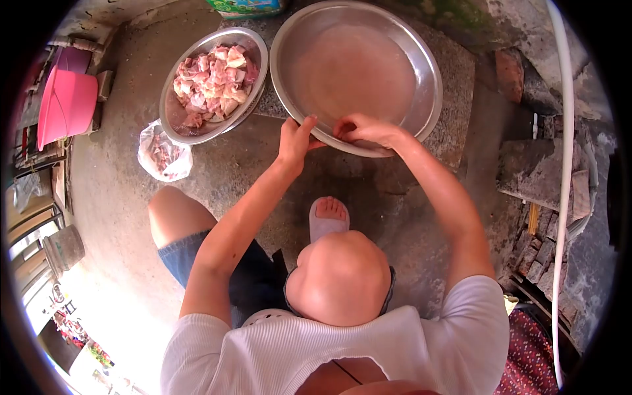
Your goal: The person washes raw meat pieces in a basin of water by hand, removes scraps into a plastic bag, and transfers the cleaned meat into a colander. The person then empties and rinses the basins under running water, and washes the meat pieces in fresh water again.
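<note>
A large metal basin (424, 105) holds cloudy, pinkish-brown water. My left hand (299, 139) grips its near rim, thumb on top and fingers reaching underneath. Just to the right, my right hand (363, 130) reaches over the same rim, its fingers curled together inside near the wall. Whatever those fingers hold, if anything, is hidden. To the left of the basin, a smaller metal bowl (172, 122) is heaped with chopped raw meat pieces (217, 82).
A clear plastic bag (164, 151) with scraps lies below the bowl. A pink bucket (72, 102) stands at far left. Bricks and stone (546, 171) line the right side, where a white pipe (566, 164) runs. My slippered foot (329, 214) is near the basin.
</note>
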A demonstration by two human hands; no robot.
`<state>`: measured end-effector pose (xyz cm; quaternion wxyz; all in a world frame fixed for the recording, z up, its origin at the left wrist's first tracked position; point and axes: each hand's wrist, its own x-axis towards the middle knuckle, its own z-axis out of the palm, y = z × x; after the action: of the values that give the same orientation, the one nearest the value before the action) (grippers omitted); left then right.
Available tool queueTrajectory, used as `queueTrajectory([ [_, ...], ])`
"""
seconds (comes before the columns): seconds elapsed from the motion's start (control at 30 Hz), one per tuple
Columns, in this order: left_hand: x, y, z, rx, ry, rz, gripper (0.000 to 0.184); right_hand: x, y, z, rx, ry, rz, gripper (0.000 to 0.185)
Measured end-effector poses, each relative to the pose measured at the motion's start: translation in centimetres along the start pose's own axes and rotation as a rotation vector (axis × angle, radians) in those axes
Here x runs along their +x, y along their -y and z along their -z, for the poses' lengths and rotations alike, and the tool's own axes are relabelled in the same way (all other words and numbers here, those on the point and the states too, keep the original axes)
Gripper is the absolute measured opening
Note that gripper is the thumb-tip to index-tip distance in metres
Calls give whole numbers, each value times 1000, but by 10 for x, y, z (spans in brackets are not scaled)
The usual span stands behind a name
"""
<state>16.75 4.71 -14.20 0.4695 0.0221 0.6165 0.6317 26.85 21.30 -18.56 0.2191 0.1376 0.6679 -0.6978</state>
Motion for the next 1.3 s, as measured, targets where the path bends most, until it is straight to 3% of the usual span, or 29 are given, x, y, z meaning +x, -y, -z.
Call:
queueTrajectory([
  [0.1,0,-8,-5,16,24,-33,28,-12,11,-1,203,14,-4,24],
  [0.23,3,-31,-15,34,8,-86,27,-26,29,2,211,-71,44,20],
  [0.33,12,-51,-23,66,-1,-207,30,-48,17,15,521,-241,245,20],
  [0.43,14,-74,-39,124,-6,-333,35,-92,18,25,1067,-522,408,24],
  [0.57,39,-91,-57,188,-23,-438,27,-121,-18,26,1660,-398,836,24],
  [0.83,66,-143,-90,218,132,-469,12,-144,-31,26,1629,-544,971,16],
  [0.93,79,-164,-104,254,223,-442,11,-161,-37,22,1593,-706,815,17],
  [1.07,90,-183,-115,316,244,-426,9,-183,-63,0,1456,-1101,603,30],
  [1.17,87,-199,-125,445,344,-460,15,-194,-94,-11,1594,-972,747,34],
  [1.3,77,-212,-138,580,410,-496,22,-188,-102,-13,1682,-1050,674,35],
])
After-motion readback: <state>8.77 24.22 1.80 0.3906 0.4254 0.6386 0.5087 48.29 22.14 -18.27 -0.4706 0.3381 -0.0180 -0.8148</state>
